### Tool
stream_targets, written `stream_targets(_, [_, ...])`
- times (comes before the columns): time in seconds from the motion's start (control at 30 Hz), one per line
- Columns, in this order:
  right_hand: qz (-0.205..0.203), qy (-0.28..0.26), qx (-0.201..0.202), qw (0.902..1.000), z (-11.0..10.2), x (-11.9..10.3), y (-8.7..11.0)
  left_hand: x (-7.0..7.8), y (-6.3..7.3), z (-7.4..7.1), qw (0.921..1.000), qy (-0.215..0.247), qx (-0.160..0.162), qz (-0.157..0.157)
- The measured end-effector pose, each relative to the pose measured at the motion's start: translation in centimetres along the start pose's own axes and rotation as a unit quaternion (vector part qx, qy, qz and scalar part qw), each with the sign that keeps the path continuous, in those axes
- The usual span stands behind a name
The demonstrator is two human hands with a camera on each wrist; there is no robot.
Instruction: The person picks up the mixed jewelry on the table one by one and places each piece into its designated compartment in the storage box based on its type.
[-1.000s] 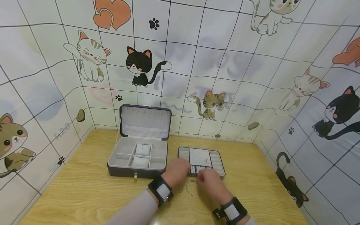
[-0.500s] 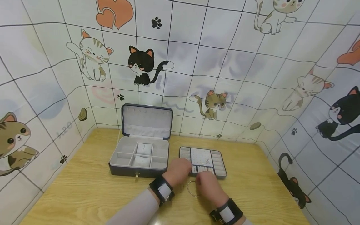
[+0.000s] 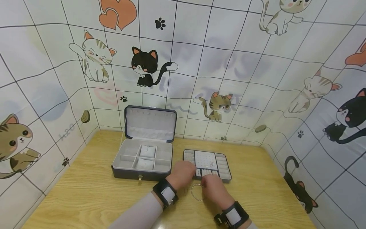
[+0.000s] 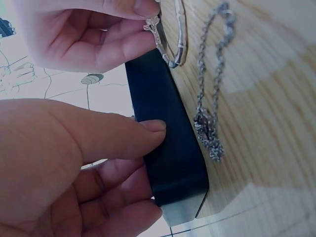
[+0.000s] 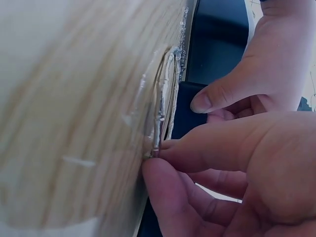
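My left hand [image 3: 183, 174] grips the near left corner of a dark-sided jewelry tray [image 3: 204, 157], its thumb flat on the side wall and its fingers curled behind. Just in front of the tray, my right hand [image 3: 216, 190] pinches a thin metal bangle [image 4: 181, 34] at one end between thumb and forefinger. In the right wrist view the bangle [image 5: 160, 108] appears nearly edge-on, low over the wood. A silver chain [image 4: 216, 148] lies on the table beside the tray's front wall, near the left hand.
Left of the tray stands a dark jewelry box [image 3: 125, 174] with its lid [image 3: 151, 124] raised and two white cushions inside. Small jewelry pieces [image 3: 211, 164] sit on the tray's padded panel. A cat-patterned cloth wall [image 3: 183, 63] closes the back and sides of the wooden table [image 3: 85, 190].
The head view has shifted slightly to the left. Both hands stay by the tray, the right one still pinching the bangle, with only a small shift near its edge.
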State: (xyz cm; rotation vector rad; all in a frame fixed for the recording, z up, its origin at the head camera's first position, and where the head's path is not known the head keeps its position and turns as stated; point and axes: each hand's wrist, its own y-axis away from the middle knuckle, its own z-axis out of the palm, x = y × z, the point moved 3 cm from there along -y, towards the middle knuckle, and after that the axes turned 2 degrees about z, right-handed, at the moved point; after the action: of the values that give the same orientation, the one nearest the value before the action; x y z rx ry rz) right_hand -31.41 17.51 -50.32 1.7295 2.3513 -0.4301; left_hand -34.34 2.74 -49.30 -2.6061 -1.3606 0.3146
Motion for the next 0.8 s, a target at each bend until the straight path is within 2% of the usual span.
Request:
stream_targets(0.2, [0.025, -0.029, -0.031, 0.9988, 0.2, 0.6, -0.2, 0.0, 0.2, -0.2, 1.0, -0.001, 0.004, 0.001])
stream_targets(0.47, [0.037, -0.062, -0.043, 0.9965, 0.3, 1.4, -0.4, 0.1, 0.0, -0.1, 1.0, -0.008, 0.002, -0.001])
stream_targets(0.8, [0.031, -0.094, -0.015, 0.9949, -1.1, 1.9, -0.6, 0.0, 0.0, 0.2, 1.0, -0.004, 0.002, -0.002])
